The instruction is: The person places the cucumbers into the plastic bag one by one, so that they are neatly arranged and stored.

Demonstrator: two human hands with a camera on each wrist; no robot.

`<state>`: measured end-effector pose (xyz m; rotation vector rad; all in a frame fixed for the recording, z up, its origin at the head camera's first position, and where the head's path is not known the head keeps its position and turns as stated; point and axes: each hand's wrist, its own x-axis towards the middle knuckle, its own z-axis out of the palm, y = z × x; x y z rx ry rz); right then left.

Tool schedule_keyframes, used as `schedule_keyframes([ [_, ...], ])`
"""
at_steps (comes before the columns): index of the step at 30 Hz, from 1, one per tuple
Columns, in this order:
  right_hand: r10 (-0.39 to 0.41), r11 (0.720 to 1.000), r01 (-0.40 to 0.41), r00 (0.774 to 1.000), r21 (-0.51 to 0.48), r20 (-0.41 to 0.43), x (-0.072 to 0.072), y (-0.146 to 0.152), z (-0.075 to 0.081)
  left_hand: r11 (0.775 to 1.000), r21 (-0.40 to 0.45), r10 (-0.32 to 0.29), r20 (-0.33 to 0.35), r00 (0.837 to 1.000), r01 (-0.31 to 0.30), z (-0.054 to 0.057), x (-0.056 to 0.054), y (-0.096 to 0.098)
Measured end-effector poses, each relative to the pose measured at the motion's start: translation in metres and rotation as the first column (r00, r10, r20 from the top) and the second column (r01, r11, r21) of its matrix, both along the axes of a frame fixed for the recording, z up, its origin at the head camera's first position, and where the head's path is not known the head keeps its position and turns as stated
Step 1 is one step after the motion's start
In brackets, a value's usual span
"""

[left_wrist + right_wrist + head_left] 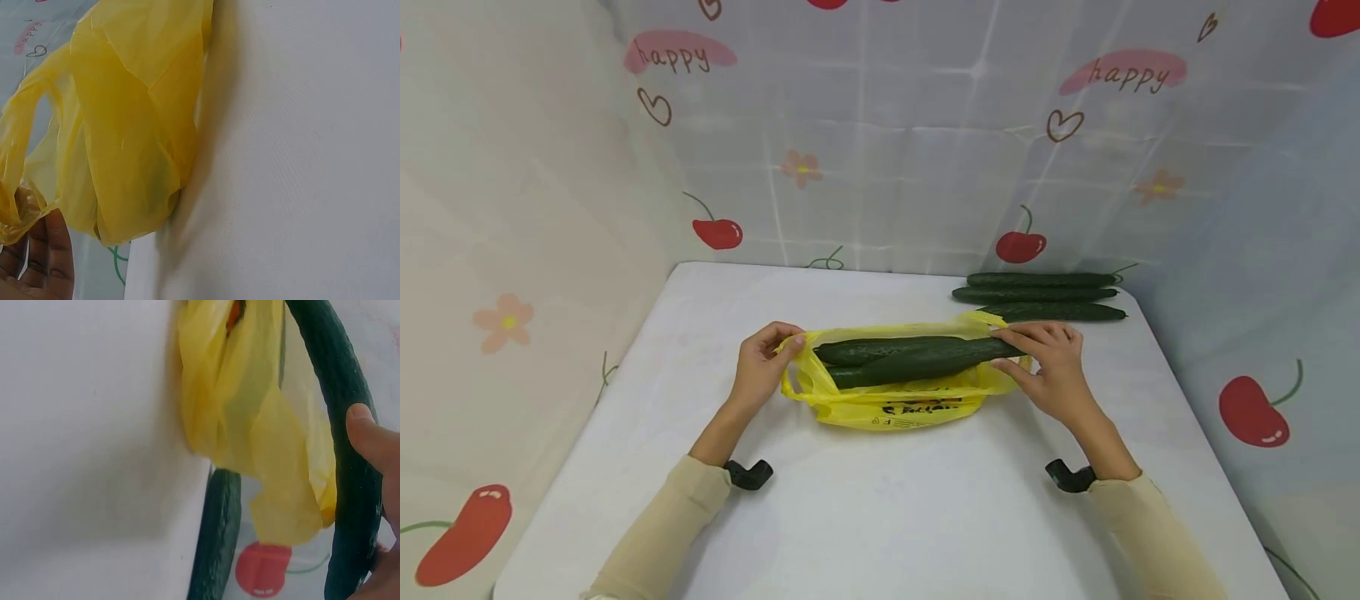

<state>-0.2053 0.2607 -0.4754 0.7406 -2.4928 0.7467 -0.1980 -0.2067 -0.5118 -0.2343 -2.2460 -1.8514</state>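
Note:
A yellow plastic bag with dark print lies at the middle of the table, its mouth spread upward. My left hand pinches the bag's left handle; in the left wrist view, fingers show under the gathered yellow film. With my right hand I grip one end of a long dark green cucumber, which slants across the bag's mouth. The right wrist view shows my thumb along this cucumber. Below it, other cucumbers lie inside the bag, partly hidden.
Three more cucumbers lie side by side at the table's back right corner, the nearest partly behind the bag. The white table is bordered by printed curtains at the back and sides. A black curved piece sits at each wrist.

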Motion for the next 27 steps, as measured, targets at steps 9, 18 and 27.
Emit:
schedule_keyframes([
  [9, 0.061, 0.998, -0.061, 0.998, -0.030, -0.008, 0.000, -0.030, -0.010, 1.000, 0.004, 0.004, -0.005, 1.000, -0.004, 0.004, 0.000, 0.001],
  [18, 0.129, 0.992, -0.128, 0.989, -0.015, 0.071, 0.003, -0.055, -0.025, 1.000, 0.008, 0.000, -0.003, 1.000, 0.000, 0.006, 0.000, 0.002],
  [27, 0.107, 0.990, -0.126, 0.966, 0.064, 0.235, -0.001, -0.068, -0.023, 1.000, -0.002, 0.010, -0.005, 1.000, -0.010, 0.006, 0.000, 0.003],
])
